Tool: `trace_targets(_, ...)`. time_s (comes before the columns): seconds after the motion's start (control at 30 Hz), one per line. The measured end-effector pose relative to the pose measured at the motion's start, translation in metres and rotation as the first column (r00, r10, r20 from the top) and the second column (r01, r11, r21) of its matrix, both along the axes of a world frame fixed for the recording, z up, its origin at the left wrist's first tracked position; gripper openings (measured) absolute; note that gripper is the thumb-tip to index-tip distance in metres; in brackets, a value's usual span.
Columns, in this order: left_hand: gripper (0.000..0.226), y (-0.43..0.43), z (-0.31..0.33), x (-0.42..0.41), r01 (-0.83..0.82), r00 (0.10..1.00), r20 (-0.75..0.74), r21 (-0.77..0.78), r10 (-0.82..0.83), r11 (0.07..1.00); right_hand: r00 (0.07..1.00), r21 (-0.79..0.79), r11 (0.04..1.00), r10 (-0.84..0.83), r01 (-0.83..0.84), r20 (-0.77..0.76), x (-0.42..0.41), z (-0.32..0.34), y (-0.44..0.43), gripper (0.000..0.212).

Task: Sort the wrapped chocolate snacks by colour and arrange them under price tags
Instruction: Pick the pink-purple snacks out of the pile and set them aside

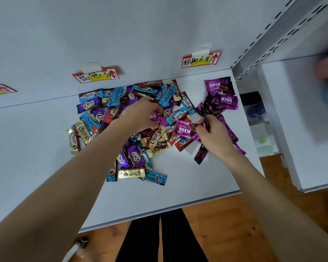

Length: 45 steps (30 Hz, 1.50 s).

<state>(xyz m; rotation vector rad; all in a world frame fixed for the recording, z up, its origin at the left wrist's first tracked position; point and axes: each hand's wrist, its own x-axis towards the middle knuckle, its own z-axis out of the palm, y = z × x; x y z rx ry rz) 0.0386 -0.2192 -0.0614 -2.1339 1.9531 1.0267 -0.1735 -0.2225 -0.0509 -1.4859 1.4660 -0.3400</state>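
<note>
chocolate snacks (pixel 133 157) heaped on shelf (pixel 36 148), left hand (pixel 140 114) pinching pink wrapper (pixel 155 117), right hand (pixel 214 137) gripping pink kiss packs (pixel 226 100)

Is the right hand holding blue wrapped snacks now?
No, the right hand grips a bunch of magenta KISS snacks, while the blue Choco snacks lie in the mixed pile.

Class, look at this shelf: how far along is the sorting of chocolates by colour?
Early. Done: only magenta KISS packs are gathered near the pink tag. In hand: the right hand grips a magenta bunch; the left hand pinches another from the mixed pile. Left: blue, gold, purple and red packs lie unsorted below the blue tag.
</note>
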Motion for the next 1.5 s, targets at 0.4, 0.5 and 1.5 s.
trace_targets(0.4, 0.025, 0.023, 0.008, 0.016, -0.297, 0.945, -0.169, -0.087, 0.279, 0.951, 0.994, 0.039, 0.998, -0.046, 0.042, 0.098, 0.016, -0.002, -0.01, 0.016)
trace_targets(0.5, 0.016, 0.034, 0.015, 0.024, -0.472, 0.849, -0.327, -0.115, 0.415, 0.874, 0.998, -0.011, 1.0, -0.028, 0.029, 0.057, 0.029, -0.007, -0.019, 0.009)
trace_targets(1.5, 0.029, 0.084, 0.002, 0.041, -0.816, 0.539, -0.472, -0.085, 0.698, 0.573, 0.961, -0.266, 0.96, 0.014, -0.09, -0.275, 0.082, -0.031, -0.05, 0.022)
